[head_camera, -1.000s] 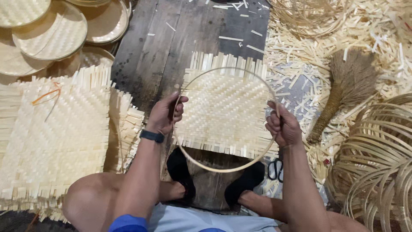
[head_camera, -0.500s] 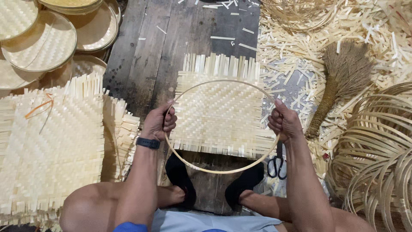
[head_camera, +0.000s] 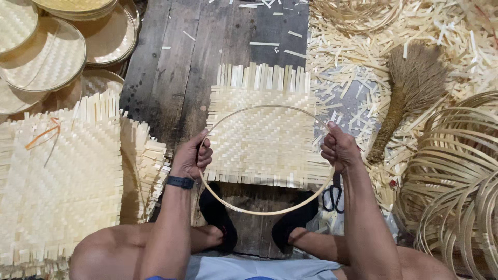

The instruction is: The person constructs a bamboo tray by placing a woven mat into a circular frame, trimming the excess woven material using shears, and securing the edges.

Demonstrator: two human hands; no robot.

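I hold a thin round bamboo hoop [head_camera: 270, 108] in both hands, level above a square woven bamboo mat [head_camera: 262, 137] that lies on the dark wooden floor. My left hand [head_camera: 192, 155], with a dark watch at the wrist, grips the hoop's left side. My right hand [head_camera: 338, 149] grips its right side. The hoop's near arc hangs over my two black-socked feet [head_camera: 218, 215]. The mat's far edge ends in loose upright strips.
A stack of woven mats [head_camera: 62, 176] lies at left. Finished round trays [head_camera: 46, 57] sit at top left. A small brush broom [head_camera: 407, 93] and bamboo offcuts lie at right, a pile of hoops [head_camera: 456, 181] at far right, black scissors [head_camera: 333, 196] by my right foot.
The view has shifted slightly; the hoop and both hands stay over the mat, with the hoop sitting a little nearer to me than one second ago.
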